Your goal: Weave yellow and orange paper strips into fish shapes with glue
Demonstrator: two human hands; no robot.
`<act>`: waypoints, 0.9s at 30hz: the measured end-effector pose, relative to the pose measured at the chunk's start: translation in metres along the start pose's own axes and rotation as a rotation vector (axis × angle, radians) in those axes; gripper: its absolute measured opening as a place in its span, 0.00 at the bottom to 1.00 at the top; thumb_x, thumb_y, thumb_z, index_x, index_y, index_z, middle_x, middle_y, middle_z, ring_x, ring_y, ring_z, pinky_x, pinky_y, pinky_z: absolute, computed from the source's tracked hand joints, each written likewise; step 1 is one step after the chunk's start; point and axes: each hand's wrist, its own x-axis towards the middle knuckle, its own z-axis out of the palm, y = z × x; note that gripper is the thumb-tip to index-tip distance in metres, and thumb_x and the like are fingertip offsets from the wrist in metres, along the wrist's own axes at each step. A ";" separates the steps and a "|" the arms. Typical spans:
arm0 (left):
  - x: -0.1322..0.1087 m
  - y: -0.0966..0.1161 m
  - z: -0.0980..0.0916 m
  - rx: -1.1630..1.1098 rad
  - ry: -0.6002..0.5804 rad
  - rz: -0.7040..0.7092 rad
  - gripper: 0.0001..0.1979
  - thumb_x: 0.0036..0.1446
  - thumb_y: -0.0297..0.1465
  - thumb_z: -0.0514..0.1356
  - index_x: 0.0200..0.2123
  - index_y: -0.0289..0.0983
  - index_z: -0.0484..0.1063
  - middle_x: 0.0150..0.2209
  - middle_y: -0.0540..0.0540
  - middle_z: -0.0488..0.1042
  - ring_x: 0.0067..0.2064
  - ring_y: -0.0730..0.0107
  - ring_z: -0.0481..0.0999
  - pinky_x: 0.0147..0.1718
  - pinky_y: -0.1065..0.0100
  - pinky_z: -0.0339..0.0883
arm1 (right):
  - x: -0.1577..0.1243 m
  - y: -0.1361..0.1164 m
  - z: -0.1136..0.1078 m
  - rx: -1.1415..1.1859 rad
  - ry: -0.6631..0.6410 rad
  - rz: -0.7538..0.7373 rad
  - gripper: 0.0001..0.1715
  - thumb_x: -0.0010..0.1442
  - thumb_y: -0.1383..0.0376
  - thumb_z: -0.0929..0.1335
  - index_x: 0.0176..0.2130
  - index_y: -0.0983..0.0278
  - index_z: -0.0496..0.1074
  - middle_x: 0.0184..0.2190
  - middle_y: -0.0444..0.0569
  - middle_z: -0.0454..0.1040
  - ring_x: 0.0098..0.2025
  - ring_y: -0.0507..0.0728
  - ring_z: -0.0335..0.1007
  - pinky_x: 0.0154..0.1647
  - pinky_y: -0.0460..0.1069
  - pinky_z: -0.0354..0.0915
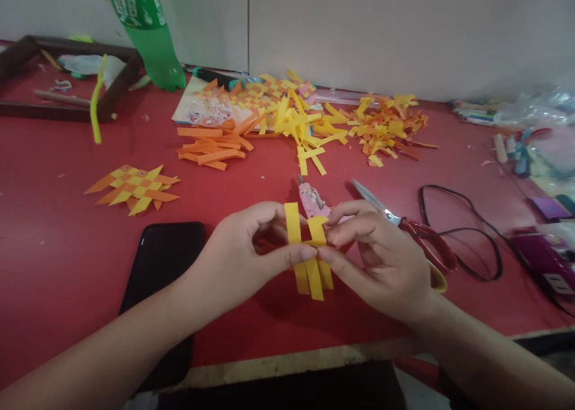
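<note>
Between my two hands, above the red table's front part, are several yellow paper strips [315, 275] crossing one another. My left hand [251, 254] pinches them from the left, thumb on top. My right hand [381, 260] pinches from the right, its thumb tip near the left one. Just behind the strips lies a pink glue gun [313, 199], partly hidden by my right hand. Red-handled scissors [422, 236] lie beyond my right hand, partly covered by it. A finished-looking woven paper fish [135, 187] in orange and yellow lies on the left.
A black phone [166, 260] lies under my left forearm. Farther back are orange strips [213, 146], yellow strips [299, 122] and a pile of paper scraps [389, 125]. A green bottle [155, 44] stands near a brown frame [110, 92]. A black cord [467, 203] loops at the right.
</note>
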 end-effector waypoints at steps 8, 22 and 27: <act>-0.001 0.002 0.001 0.066 0.026 0.037 0.11 0.54 0.38 0.68 0.35 0.37 0.74 0.30 0.50 0.76 0.32 0.69 0.75 0.32 0.69 0.70 | 0.002 -0.001 0.000 0.015 0.004 -0.026 0.13 0.57 0.73 0.71 0.35 0.57 0.64 0.28 0.41 0.72 0.40 0.57 0.72 0.41 0.55 0.67; -0.002 0.004 0.000 0.040 -0.044 -0.012 0.12 0.59 0.40 0.63 0.39 0.38 0.73 0.35 0.48 0.77 0.36 0.69 0.77 0.32 0.72 0.70 | -0.005 0.005 0.001 0.100 -0.012 0.083 0.11 0.58 0.71 0.70 0.34 0.58 0.64 0.32 0.44 0.71 0.45 0.58 0.70 0.43 0.55 0.68; -0.003 0.006 0.000 -0.040 -0.088 -0.026 0.09 0.57 0.33 0.65 0.41 0.38 0.74 0.39 0.47 0.79 0.41 0.65 0.80 0.41 0.67 0.74 | -0.005 0.003 0.000 0.087 -0.020 0.088 0.10 0.59 0.69 0.70 0.37 0.57 0.65 0.33 0.45 0.71 0.42 0.57 0.71 0.42 0.54 0.69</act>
